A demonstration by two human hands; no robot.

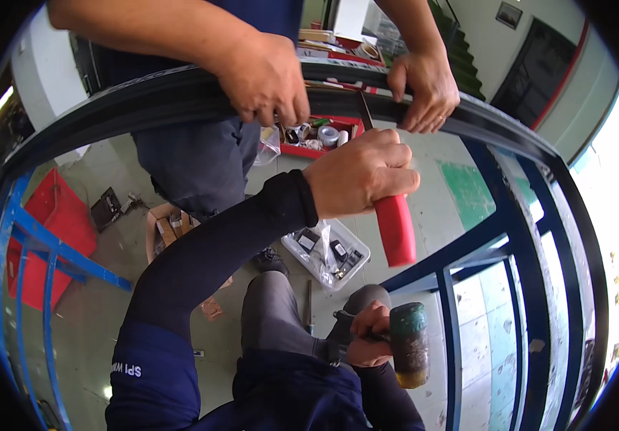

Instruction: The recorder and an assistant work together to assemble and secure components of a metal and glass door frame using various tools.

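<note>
My left hand is closed around a red-handled tool, and its narrow metal blade reaches up to the black frame profile. Whether the tip sits in the profile's edge I cannot tell. Lower down, near my knee, my right hand grips a mallet with a green end and a yellow end. Across from me, a co-worker's hand lies on the profile left of the blade. The co-worker's other hand holds it on the right, thumb and fingers around the edge.
Blue metal stands carry the long frame. Below are a white tray of bagged parts, a red box with tape rolls, a cardboard box and a red bin. The co-worker's legs stand beyond the frame.
</note>
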